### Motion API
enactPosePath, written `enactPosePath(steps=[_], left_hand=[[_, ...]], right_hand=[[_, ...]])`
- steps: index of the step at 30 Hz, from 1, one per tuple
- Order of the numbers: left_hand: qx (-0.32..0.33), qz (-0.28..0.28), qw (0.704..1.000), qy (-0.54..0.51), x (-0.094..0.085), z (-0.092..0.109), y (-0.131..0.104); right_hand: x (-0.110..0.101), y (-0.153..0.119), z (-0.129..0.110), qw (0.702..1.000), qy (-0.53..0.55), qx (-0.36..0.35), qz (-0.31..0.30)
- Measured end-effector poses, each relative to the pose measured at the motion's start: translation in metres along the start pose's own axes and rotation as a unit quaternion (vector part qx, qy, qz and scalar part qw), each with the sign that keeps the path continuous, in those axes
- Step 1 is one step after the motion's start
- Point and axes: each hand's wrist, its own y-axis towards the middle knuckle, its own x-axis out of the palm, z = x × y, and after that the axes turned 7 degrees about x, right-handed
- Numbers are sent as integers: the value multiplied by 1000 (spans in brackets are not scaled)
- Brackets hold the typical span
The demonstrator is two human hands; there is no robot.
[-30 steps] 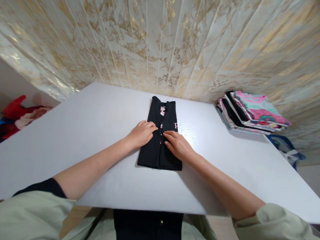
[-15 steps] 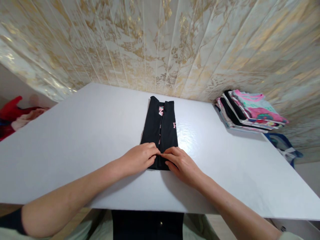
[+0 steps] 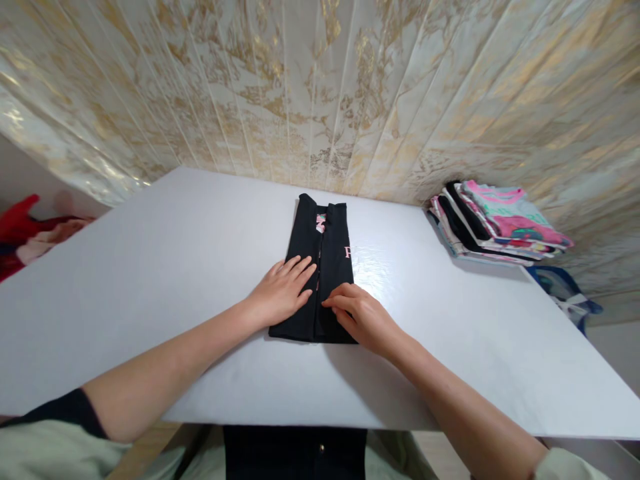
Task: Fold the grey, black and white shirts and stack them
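A black garment with a pink letter at its right edge lies on the white table, both sides folded in to a centre seam. Pink print shows through the gap near its top. My left hand rests on the left panel, fingers spread and pointing up and right. On the lower right panel is my right hand, its thumb and fingers pinched together on the black cloth near the seam.
A stack of folded clothes stands at the table's back right corner. Beyond the right edge is a blue and white item. Red and pink cloth lies past the left edge. A curtain hangs behind.
My left hand has moved away from the seam, up and left, and its fingers have opened flat on the cloth. My right hand has hardly moved.
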Motion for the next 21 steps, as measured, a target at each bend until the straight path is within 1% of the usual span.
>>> enactPosePath(steps=[2, 5, 7, 10, 13, 15, 18, 21], left_hand=[[-2, -3, 1000, 9, -4, 7, -6], [33, -13, 999, -14, -21, 16, -13], [55, -42, 996, -49, -33, 20, -18], [55, -102, 984, -137, -46, 25, -26], [62, -136, 957, -248, -49, 26, -32], [63, -134, 947, -284, -48, 25, -34], [56, -130, 951, -274, -47, 28, -37], [61, -135, 961, -232, -47, 37, -40]], right_hand=[[-2, -5, -1, 1000, -1, 1, 4], [-4, -12, -3, 1000, -2, -11, -16], [-5, -16, -7, 999, 16, -15, -30], [-4, -22, -12, 999, 28, -22, -34], [-3, -25, -16, 998, 24, -25, -44], [-3, -27, -18, 999, 16, -14, -45], [0, -30, -21, 999, -15, -7, -43], [6, -31, -25, 998, -49, -12, -27]])
